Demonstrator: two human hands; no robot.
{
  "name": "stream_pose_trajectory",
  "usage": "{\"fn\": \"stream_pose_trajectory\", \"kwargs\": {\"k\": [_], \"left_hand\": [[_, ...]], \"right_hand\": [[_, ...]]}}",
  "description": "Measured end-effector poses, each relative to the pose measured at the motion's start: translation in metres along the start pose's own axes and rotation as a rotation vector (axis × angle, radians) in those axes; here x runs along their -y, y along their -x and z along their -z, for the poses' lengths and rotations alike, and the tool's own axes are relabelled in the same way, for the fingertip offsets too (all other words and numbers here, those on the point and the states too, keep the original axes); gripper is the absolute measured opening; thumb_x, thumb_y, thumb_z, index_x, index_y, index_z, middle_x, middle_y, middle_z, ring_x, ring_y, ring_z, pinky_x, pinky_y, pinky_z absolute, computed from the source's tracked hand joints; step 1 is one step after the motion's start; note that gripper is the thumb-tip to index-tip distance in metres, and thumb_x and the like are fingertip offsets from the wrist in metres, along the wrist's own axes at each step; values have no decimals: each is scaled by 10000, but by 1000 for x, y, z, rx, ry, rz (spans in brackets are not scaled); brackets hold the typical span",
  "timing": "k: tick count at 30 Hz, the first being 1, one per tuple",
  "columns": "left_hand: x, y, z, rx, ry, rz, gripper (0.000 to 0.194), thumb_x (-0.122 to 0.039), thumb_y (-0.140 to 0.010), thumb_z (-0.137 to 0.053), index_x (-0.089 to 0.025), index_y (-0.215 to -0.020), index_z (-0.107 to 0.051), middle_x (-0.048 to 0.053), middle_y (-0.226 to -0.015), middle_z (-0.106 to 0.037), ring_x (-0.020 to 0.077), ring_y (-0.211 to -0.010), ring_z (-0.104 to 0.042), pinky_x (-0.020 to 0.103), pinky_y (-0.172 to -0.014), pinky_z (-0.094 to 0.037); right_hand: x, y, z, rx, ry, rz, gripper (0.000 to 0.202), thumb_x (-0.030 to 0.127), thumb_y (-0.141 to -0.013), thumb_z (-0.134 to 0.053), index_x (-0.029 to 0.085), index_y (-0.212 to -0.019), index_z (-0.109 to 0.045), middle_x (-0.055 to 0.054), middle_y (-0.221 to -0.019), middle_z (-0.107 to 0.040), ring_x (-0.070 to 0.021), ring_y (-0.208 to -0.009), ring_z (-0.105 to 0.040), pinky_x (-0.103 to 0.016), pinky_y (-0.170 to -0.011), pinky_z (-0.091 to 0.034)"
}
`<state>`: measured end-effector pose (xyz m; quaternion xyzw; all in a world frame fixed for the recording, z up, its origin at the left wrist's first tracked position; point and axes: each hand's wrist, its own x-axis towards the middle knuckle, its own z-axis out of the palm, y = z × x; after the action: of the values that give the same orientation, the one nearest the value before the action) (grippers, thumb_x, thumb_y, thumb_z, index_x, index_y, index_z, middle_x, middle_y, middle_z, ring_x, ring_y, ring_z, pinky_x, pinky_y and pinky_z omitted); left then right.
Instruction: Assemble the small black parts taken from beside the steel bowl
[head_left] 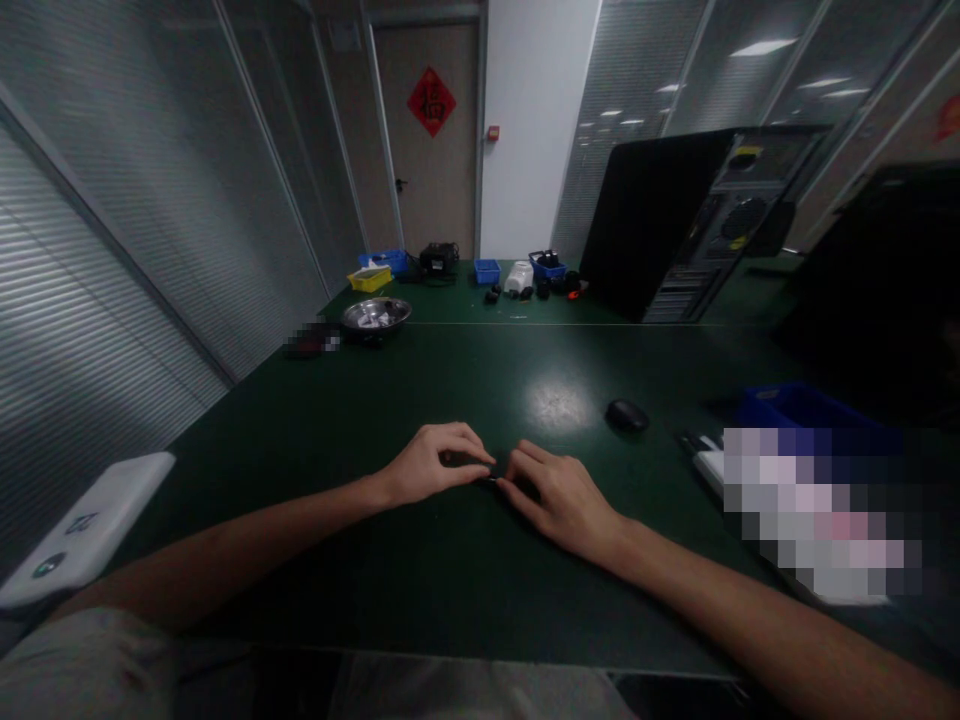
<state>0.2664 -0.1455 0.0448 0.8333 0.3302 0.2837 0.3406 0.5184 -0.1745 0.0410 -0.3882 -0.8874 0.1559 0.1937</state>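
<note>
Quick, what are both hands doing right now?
Left hand: fingers pinched around something tiny and dark.
Right hand: fingertips close to it; can't tell if gripping.

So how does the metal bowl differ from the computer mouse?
The metal bowl is shiny silver; the computer mouse is black. The metal bowl is open and holds pale pieces; the computer mouse is a closed, rounded shape. Both rest on the green table.

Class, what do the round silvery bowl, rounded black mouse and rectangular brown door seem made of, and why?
Round silvery bowl: polished metal, probably steel, given its bright highlights.
Rounded black mouse: probably plastic, smooth with soft sheen.
Rectangular brown door: matt wood or laminate; its flat brown face fits either.
</note>
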Motion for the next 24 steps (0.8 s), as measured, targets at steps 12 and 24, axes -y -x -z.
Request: {"fn": "stream_pose_trajectory", "kwargs": {"k": [12, 24], "left_hand": [[0, 0, -3, -32, -181, 29, 288, -236, -991, -612, -248, -1259, -716, 69, -1201, -662, 224, -1118, -586, 367, -989, -457], [1, 4, -9, -19, -359, -62, 220, -269, -1000, -619, -208, -1201, -688, 84, -1252, -667, 242, -1180, -586, 407, -1037, -447]], "right_hand": [[1, 2, 6, -25, -68, -24, 159, 314, -1043, -538, 204, -956, -614, -19, -954, -610, -131, -711, -570, -267, -640, -404], [-5, 3, 8, -53, -107, -36, 195, 337, -1041, -540, 203, -929, -626, -22, -943, -619, -139, -734, -577, -276, -660, -420]]}}
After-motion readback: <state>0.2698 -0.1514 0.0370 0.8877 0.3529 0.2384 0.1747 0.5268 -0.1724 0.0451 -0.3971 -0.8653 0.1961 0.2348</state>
